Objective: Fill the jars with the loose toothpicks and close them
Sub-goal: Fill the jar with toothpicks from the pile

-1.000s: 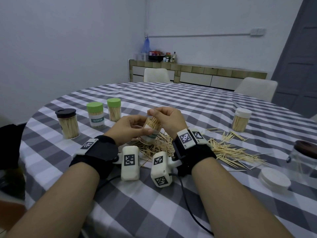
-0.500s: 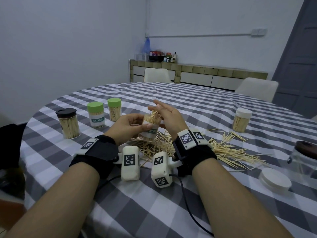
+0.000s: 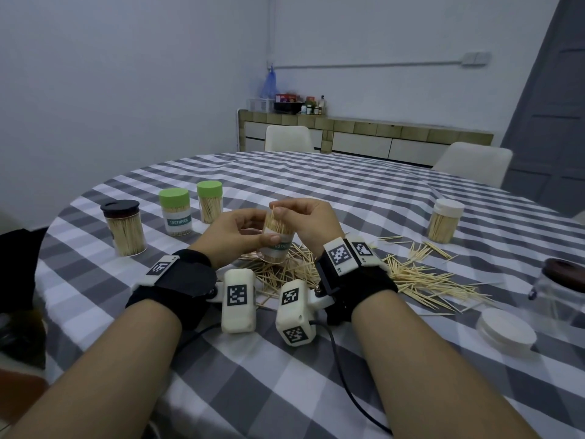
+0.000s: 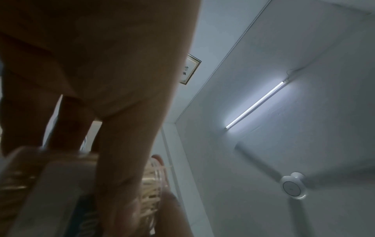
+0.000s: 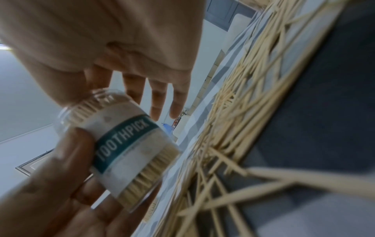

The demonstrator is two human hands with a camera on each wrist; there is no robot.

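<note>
My left hand (image 3: 235,231) grips an open clear jar (image 3: 276,247) with a TOOTHPICK label, held tilted just above the table. The label shows clearly on the jar (image 5: 129,144) in the right wrist view, with my left hand's thumb (image 5: 67,154) on it. The jar is packed with toothpicks. My right hand (image 3: 311,221) is at the jar's mouth, thumb and forefinger pinching toothpick tips there; its other fingers (image 5: 160,99) stretch out past the jar. Loose toothpicks (image 3: 421,277) lie scattered under and right of my hands.
On the checked tablecloth (image 3: 348,201) at the left stand a black-lidded jar (image 3: 125,229) and two green-lidded jars (image 3: 175,213) (image 3: 209,201). A white-lidded jar (image 3: 444,223) stands far right. A glass jar with a brown lid (image 3: 560,289) and a flat white lid (image 3: 506,331) sit at the right edge.
My right hand pushed a bunch of toothpicks into the jar, spread its fingers, then closed thumb and forefinger again at the mouth. The left hand kept hold of the jar.
</note>
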